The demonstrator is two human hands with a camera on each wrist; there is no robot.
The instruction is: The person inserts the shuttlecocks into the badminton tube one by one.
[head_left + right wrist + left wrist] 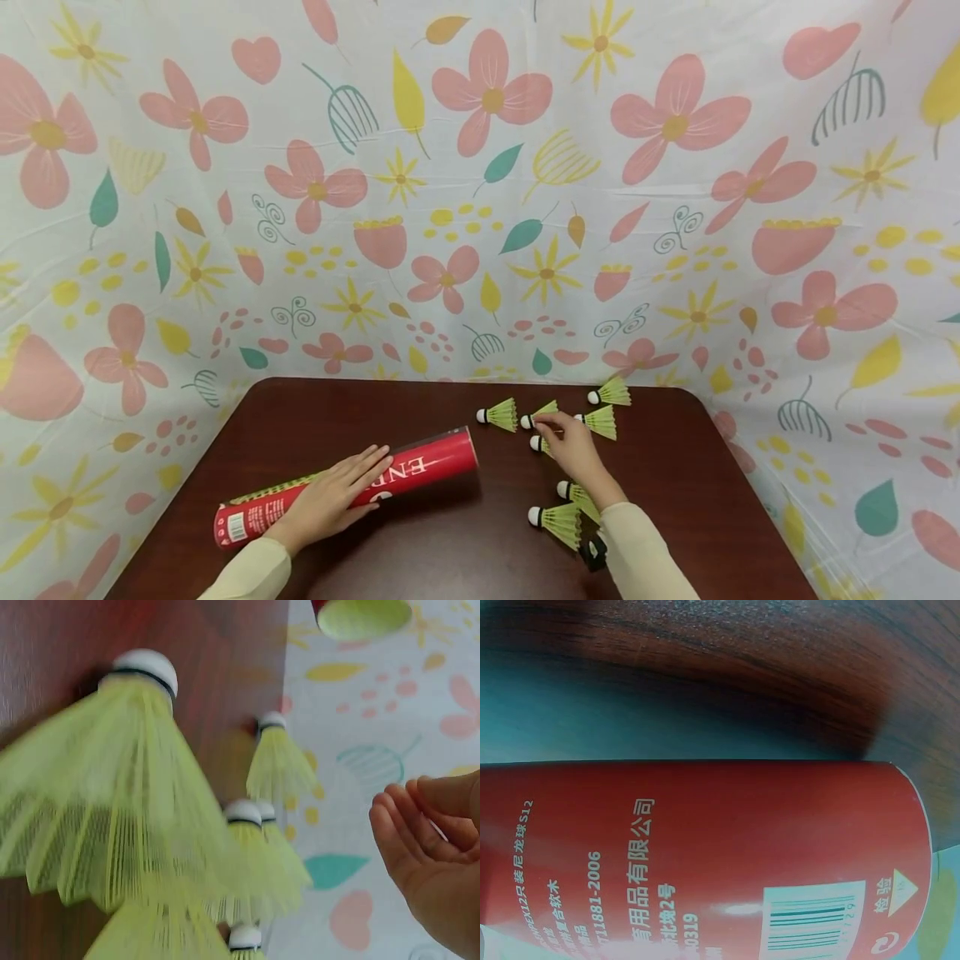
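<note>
A red shuttlecock tube (431, 462) lies slantwise on the table, its open end toward the right. Across its middle rests my left hand (330, 498), fingers straight over the top and thumb along the near side. My right hand (573, 454) is bent among yellow shuttlecocks with white heads, its fingertips right by one shuttlecock (542, 413) and over another (540, 446). In the right wrist view, the bent fingers and thumb (435, 844) show nothing between them. The left wrist view shows the tube's printed end with a barcode (810, 919).
Other shuttlecocks lie at the back, one (498, 415) to the left, one (598, 422) and another (611, 392) to the right. Two more, one (558, 521) in front, lie by the right forearm. A flowered cloth (450, 208) hangs behind the dark wooden table (450, 554).
</note>
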